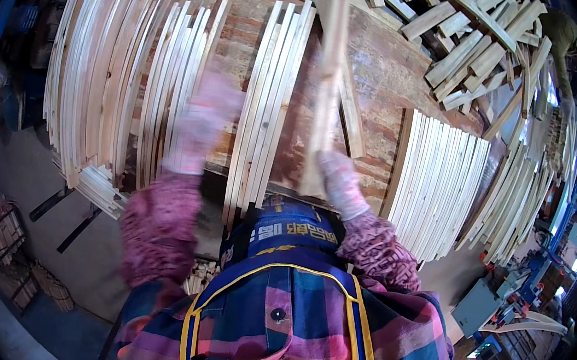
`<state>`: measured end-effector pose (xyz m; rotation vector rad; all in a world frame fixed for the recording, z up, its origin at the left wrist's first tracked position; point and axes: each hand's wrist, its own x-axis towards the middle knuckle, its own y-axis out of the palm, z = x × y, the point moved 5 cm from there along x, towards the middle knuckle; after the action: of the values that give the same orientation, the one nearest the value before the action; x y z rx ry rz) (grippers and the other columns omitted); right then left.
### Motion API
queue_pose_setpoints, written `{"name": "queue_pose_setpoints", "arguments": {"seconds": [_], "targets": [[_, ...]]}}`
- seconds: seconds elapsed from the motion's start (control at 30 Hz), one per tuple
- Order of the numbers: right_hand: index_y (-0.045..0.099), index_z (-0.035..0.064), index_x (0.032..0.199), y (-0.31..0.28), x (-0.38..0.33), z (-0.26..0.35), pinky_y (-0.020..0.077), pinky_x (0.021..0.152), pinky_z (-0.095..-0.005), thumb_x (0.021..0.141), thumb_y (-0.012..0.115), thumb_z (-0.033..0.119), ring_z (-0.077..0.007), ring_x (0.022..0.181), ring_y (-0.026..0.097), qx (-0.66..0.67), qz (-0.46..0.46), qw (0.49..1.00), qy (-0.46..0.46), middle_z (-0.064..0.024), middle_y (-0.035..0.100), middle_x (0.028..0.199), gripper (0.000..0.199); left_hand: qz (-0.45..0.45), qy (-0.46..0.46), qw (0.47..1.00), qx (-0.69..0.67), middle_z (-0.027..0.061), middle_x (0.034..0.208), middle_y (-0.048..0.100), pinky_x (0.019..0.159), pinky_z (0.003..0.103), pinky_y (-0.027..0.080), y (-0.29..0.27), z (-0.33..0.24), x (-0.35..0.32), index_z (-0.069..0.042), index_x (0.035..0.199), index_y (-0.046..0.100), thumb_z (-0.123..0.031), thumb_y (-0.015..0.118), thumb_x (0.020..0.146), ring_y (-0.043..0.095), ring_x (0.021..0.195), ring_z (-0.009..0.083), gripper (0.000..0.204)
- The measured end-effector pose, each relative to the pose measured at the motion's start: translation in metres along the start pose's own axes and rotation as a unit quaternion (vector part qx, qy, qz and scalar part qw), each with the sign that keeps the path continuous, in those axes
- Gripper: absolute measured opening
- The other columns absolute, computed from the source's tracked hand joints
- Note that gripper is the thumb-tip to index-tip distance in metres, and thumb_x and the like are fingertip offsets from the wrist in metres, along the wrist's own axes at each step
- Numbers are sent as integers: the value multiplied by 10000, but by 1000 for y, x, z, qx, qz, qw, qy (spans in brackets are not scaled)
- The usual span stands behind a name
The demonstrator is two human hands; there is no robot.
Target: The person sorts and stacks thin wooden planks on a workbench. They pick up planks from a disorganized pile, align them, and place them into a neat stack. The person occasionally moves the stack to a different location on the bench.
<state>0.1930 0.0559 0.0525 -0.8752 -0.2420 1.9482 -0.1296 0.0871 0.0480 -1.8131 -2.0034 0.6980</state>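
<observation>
My right hand [340, 182], in a pale glove, grips the near end of a long wooden strip [329, 78]. The strip points away from me over the worktable and is blurred by motion. My left hand [206, 117], also gloved, is smeared by motion, so its fingers do not show clearly. It hovers beside a group of wooden strips [172, 74] on the left. Just right of that hand lies another small group of strips [268, 99]. A loose wooden piece [351, 109] lies slantwise on the table behind the held strip.
The worn worktable [385, 77] carries a large stack of strips [106, 60] at far left and a neat row of strips [437, 183] at right. Short offcuts [470, 55] are heaped at the far right. A grey box [477, 308] stands beyond the table at lower right.
</observation>
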Motion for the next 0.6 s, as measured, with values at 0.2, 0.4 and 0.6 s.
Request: {"name": "queue_pose_setpoints", "arguments": {"seconds": [0.2, 0.4, 0.6], "targets": [[536, 140, 1265, -12, 60, 9, 472, 966, -434, 931, 554, 504, -365, 1096, 595, -173, -52, 983, 40, -164, 628, 1152, 494, 18, -219, 919, -328, 145, 1349, 560, 1028, 363, 451, 70, -30, -15, -62, 1474, 396, -19, 695, 832, 590, 1143, 222, 710], [403, 152, 1441, -71, 117, -36, 514, 902, -418, 816, 728, 464, -313, 1088, 626, -209, -84, 963, 148, -192, 622, 1215, 771, -37, -254, 966, -36, 135, 1261, 627, 937, 293, 481, 27, 70, -79, -57, 1452, 428, -189, 639, 940, 618, 1098, 202, 569], [599, -11, 1266, -43, 103, -71, 465, 954, -375, 976, 595, 322, -248, 1123, 593, 332, 8, 942, 54, -175, 630, 1231, 442, 68, -266, 940, 205, 125, 1333, 574, 1048, 418, 415, 62, 47, -77, -106, 1368, 533, -404, 615, 899, 512, 1238, 301, 561]]}}
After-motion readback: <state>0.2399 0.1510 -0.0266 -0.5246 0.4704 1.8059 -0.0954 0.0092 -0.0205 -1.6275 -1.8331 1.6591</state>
